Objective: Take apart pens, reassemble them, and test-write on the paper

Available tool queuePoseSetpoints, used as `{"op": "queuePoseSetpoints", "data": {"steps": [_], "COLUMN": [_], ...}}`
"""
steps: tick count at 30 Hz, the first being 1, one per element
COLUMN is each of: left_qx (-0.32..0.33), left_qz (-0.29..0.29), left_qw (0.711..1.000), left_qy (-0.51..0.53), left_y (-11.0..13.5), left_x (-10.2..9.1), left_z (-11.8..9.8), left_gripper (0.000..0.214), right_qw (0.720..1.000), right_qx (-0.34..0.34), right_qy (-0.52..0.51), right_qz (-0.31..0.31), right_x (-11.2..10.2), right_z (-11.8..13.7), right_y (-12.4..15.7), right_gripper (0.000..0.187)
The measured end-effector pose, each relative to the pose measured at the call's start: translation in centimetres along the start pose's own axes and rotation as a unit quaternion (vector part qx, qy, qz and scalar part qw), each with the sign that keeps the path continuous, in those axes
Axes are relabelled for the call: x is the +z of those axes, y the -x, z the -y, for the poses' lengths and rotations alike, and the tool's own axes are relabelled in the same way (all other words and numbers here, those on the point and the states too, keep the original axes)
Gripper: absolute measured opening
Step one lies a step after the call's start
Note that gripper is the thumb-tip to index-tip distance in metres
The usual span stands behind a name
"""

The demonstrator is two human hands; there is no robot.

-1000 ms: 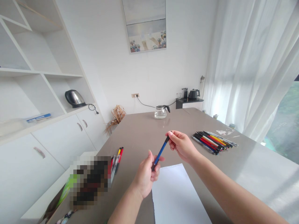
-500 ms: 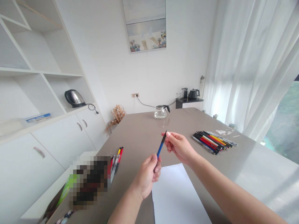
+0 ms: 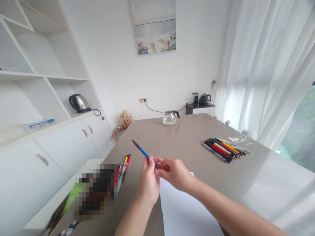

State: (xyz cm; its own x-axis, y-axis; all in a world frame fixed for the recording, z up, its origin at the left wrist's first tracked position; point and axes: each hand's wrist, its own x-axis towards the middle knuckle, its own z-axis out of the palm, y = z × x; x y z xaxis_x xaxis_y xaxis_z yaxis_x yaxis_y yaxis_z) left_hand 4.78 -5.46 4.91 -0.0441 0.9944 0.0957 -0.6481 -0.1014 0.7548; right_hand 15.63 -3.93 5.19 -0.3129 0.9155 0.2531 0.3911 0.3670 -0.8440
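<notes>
A blue pen (image 3: pixel 144 153) with a black end is held in the air, slanting up and to the left. My left hand (image 3: pixel 149 183) is closed round its middle. My right hand (image 3: pixel 176 172) pinches at the pen's lower right end, its fingertips touching the left hand's fingers. That end is mostly hidden by the fingers. Beneath the hands lies a white sheet of paper (image 3: pixel 183 206) on the brown table (image 3: pixel 147 134).
Many-coloured pens (image 3: pixel 226 150) lie in a row at the right. Several more pens (image 3: pixel 124 168) lie at the left beside a pixelated patch. A glass pot (image 3: pixel 169 118) stands at the far edge. Paper scraps (image 3: pixel 237 139) lie behind the right-hand pens.
The pen has swung from leaning right to pointing up and left. My right hand has moved from its black upper end down to the lower end.
</notes>
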Motion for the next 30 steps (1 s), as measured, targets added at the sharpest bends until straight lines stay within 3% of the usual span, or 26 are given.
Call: {"op": "queuePoseSetpoints", "data": {"steps": [6, 13, 17, 23, 26, 30], "left_qx": [-0.006, 0.035, 0.067, 0.035, 0.014, -0.022], "left_qz": [-0.001, -0.084, -0.106, -0.064, -0.043, -0.019], "left_qw": [1.000, 0.990, 0.982, 0.989, 0.992, 0.999], "left_qy": [-0.012, -0.108, -0.140, -0.129, -0.121, -0.030], "left_y": [-0.1, -0.7, -1.0, -0.8, -0.7, -0.6], "left_x": [0.1, -1.0, -1.3, -1.3, -1.2, -1.2], "left_z": [-0.5, -0.6, -0.5, -0.3, 0.0, 0.5], "left_gripper": [0.012, 0.017, 0.017, 0.013, 0.012, 0.012], "right_qw": [1.000, 0.999, 0.998, 0.989, 0.974, 0.945], "right_qx": [-0.027, -0.034, -0.044, -0.022, -0.028, -0.036], "right_qy": [-0.010, 0.010, -0.030, -0.143, -0.225, -0.324], "right_qz": [-0.003, -0.001, -0.019, -0.038, -0.024, 0.015], "right_x": [-0.1, -1.2, -1.4, -1.6, -1.8, -1.5], "right_z": [-0.1, -0.2, -0.3, -0.7, -0.8, -0.7], "right_y": [-0.1, -0.3, -0.4, -0.9, -1.2, -1.4], "right_gripper": [0.021, 0.021, 0.021, 0.022, 0.022, 0.021]}}
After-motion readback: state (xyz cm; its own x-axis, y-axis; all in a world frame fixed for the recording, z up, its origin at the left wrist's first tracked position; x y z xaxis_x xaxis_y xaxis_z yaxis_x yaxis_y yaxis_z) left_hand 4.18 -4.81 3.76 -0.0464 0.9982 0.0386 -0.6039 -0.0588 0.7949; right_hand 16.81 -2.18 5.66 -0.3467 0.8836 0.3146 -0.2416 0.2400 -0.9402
